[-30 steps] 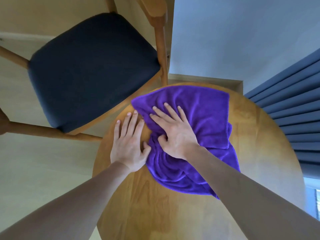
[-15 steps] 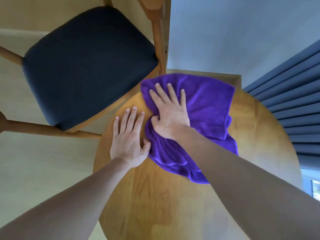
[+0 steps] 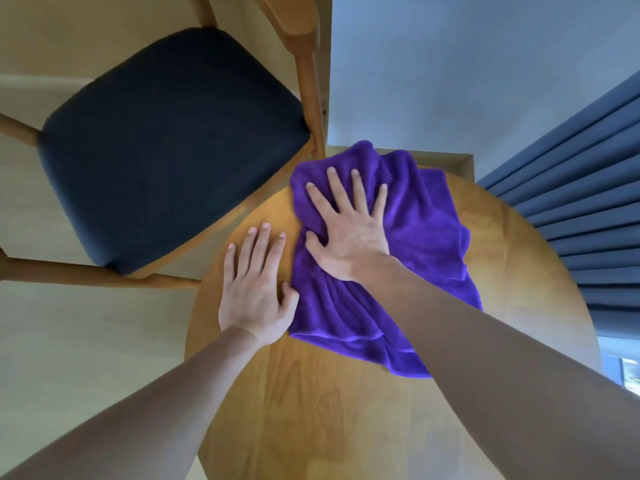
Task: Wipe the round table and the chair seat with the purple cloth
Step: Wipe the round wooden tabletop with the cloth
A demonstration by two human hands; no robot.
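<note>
A purple cloth (image 3: 426,244) lies bunched on the far left part of the round wooden table (image 3: 311,410). My right hand (image 3: 349,226) presses flat on the cloth with fingers spread, near the table's far edge. My left hand (image 3: 256,289) rests flat on the bare wood just left of the cloth, its thumb touching the cloth's edge. The wooden chair stands beyond the table on the left, and its dark navy chair seat (image 3: 166,140) is uncovered.
A chair back post (image 3: 308,81) rises close to the table's far edge. Blue curtains (image 3: 571,202) hang to the right of the table. Pale floor (image 3: 86,341) lies to the left, and a grey-blue wall (image 3: 450,64) stands behind.
My right hand has pushed the cloth away from me toward the table's far edge, and the cloth has bunched up there. My left hand has stayed flat in about the same spot.
</note>
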